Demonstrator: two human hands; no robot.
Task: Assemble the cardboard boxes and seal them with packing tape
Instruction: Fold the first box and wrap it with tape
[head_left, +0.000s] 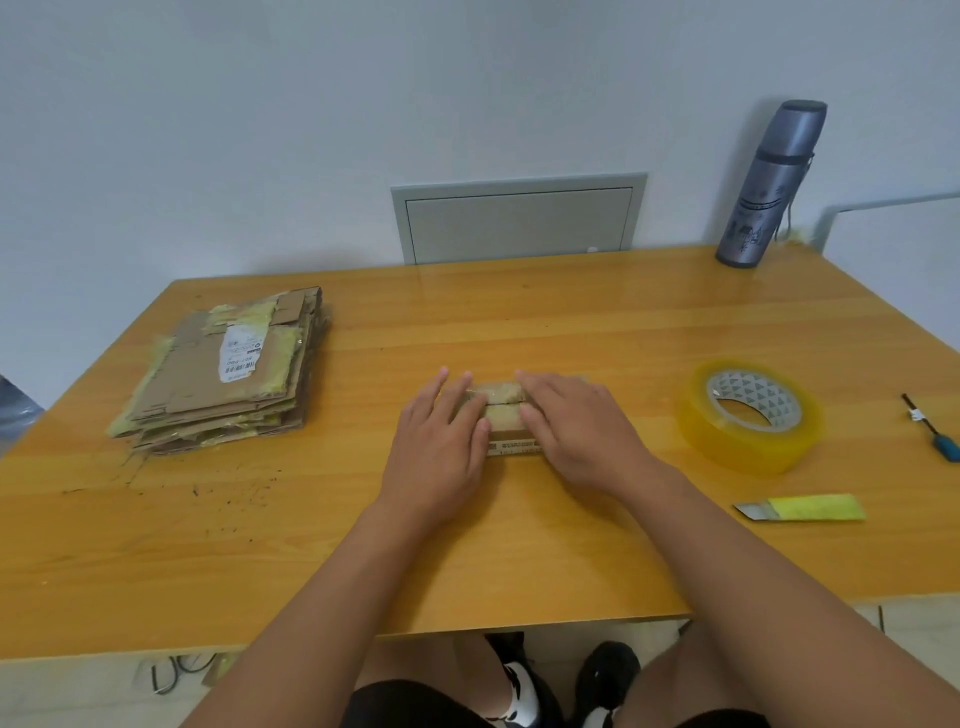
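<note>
Both hands, left hand (441, 436) and right hand (576, 426), press flat with straight fingers on the small cardboard box (501, 410), left of the tape roll (750, 415) on the worktop (519, 322).

box (503, 410): mostly covered by hands | stack label (240, 355): unreadable | dark object (15, 410): cut off left

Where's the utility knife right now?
In the head view the utility knife lies flat on the table at the person's right, apart from the right hand, just nearer the front edge than the tape roll.
</note>
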